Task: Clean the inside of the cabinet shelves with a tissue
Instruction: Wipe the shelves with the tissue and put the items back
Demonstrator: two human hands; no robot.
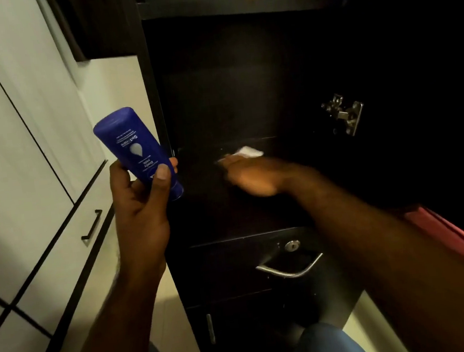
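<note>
Tissue (249, 151) lies on the dark cabinet shelf (229, 213), deeper in than our right hand (249, 175), whose blurred fingertips cover its near edge; pressing or pinching, we cannot tell. Our left hand (140, 211), outside the cabinet, grips a blue body milk bottle (133, 146).

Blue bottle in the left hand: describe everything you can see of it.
The blue body milk bottle looks like dark blue, glossy plastic, with a flat rounded base and a narrower cap end. It is upside down and tilted, base up and to the left, cap end down and to the right. Its white print, "Body Milk" and "5in1 care" around a pale drop, reads inverted. The left hand grips its lower half, thumb across the front, and holds it in the air by the left edge of the dark cabinet. Nothing else touches it.
</note>
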